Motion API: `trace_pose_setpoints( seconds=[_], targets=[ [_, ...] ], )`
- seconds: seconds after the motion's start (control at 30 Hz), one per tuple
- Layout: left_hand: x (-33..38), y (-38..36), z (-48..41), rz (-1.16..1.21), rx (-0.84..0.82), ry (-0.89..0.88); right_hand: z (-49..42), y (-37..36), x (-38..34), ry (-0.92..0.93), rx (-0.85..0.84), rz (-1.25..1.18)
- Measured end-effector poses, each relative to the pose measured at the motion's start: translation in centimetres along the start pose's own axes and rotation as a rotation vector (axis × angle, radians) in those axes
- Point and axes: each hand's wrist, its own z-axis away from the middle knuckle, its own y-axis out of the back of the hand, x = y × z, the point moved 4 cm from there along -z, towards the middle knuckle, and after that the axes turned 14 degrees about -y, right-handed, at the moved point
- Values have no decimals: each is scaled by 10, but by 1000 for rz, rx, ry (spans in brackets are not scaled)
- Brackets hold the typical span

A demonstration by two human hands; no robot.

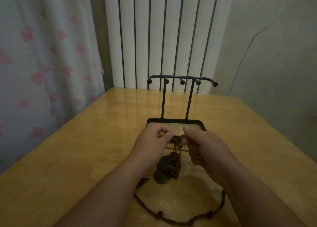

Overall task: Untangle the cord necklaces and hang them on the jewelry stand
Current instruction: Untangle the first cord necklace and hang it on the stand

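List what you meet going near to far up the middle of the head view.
Knotted cord loop → dark disc pendants → left hand and right hand, level, pinching the tangled cords → jewelry stand → radiator.

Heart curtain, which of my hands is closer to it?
Left. The left hand pinches the cords on the curtain side; the right hand pinches them farther away.

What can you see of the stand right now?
The stand is black, metal by its look: a rectangular tray base with raised rim and wood-grain floor, two thin posts, and a top bar with five ball-tipped pegs pointing forward. It stands upright on the table. Nothing hangs on it. The left hand and right hand, gripping cords, hide its near rim; contact cannot be told.
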Motion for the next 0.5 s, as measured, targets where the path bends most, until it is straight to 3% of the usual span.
trace_pose_setpoints(
  seconds=[0.1,0.3,0.5],
  targets=[
    [-2,1,-1,15,18,13,1,0,-1,22,-30,-28],
    [-7,4,-3,64,75,127,2,7,-10,154,-119,-449],
    [-7,3,-2,-4,27,109,1,11,-10,192,-154,-536]
  ],
)
